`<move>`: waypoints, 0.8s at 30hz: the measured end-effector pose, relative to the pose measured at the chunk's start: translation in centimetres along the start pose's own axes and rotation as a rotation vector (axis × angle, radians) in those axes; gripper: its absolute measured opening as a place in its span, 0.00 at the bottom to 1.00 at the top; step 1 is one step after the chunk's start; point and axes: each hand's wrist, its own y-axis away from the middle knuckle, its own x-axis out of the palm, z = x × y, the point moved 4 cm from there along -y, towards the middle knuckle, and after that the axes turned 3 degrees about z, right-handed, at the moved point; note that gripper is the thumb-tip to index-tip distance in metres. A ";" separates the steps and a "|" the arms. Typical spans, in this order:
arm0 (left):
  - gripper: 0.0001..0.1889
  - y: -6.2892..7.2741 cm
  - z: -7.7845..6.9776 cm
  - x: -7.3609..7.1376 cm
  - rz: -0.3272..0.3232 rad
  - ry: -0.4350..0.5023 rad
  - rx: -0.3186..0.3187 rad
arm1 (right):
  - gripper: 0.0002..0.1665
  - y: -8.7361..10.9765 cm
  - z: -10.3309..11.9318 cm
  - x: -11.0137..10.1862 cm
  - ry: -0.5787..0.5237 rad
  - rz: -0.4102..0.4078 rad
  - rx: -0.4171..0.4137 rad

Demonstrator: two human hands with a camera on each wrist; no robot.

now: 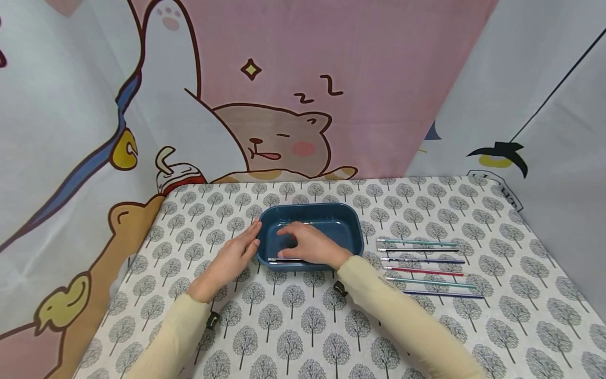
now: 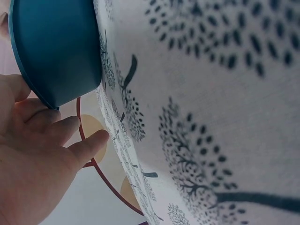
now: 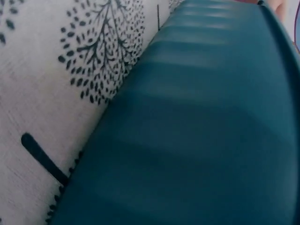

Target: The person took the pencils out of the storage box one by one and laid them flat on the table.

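Observation:
A dark blue, rounded rectangular basin [image 1: 312,267] stands on the patterned cloth. My left hand [image 1: 232,258] rests against its left end, fingers fairly straight and touching the rim; the left wrist view shows the fingertips [image 2: 44,117] right at the basin's corner. My right hand [image 1: 314,245] reaches down inside the basin, with a gap between thumb and forefinger. Under that hand, along the near inner wall, lie thin pencils [image 1: 284,260] with dark shafts, partly hidden by it. The right wrist view shows mainly the basin's outer wall [image 3: 197,117].
To the right of the basin, several pencils [image 1: 423,260] in teal, black, navy and red lie side by side in a row. The tablecloth [image 1: 293,326] has a grey tree print. Cartoon-printed curtains [image 1: 369,105] hang behind and at both sides.

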 end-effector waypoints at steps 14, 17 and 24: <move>0.28 0.0 -0.1 0.0 0.000 0.003 0.011 | 0.23 -0.9 -0.7 0.5 0.043 0.092 -0.023; 0.28 0.0 -0.2 0.0 -0.002 0.005 0.014 | 0.20 -1.0 -1.0 0.8 0.054 0.106 -0.001; 0.28 0.0 -0.1 0.0 0.004 -0.002 0.008 | 0.14 -0.9 -0.9 0.9 0.087 0.135 0.060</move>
